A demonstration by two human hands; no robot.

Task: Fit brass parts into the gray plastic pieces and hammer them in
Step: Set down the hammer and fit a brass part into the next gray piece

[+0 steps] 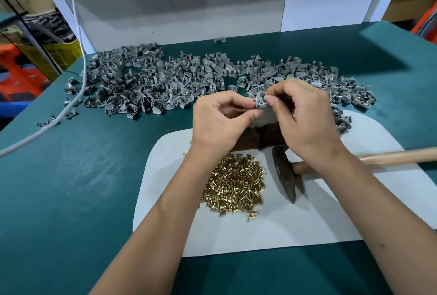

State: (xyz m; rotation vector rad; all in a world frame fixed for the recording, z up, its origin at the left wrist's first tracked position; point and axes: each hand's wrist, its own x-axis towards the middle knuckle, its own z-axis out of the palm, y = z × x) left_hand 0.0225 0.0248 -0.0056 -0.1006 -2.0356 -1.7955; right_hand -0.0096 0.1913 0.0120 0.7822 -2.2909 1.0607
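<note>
My left hand point(222, 119) pinches a small gray plastic piece point(260, 103) between thumb and fingers, above the white sheet. My right hand point(305, 114) meets it from the right, its thumb and forefinger pinched at the piece's side; whatever they hold is too small to make out. Below my wrists lies a heap of brass parts point(233, 185) on the white sheet point(283, 223). A hammer point(286, 176) with a dark head and wooden handle lies to the right of the heap. A dark block point(255, 139) sits under my hands.
A wide pile of gray plastic pieces point(165, 81) spreads across the green table point(71, 176) behind my hands. A white cable point(78, 62) runs down the left side. White panels stand at the back. Crates sit off the table at left.
</note>
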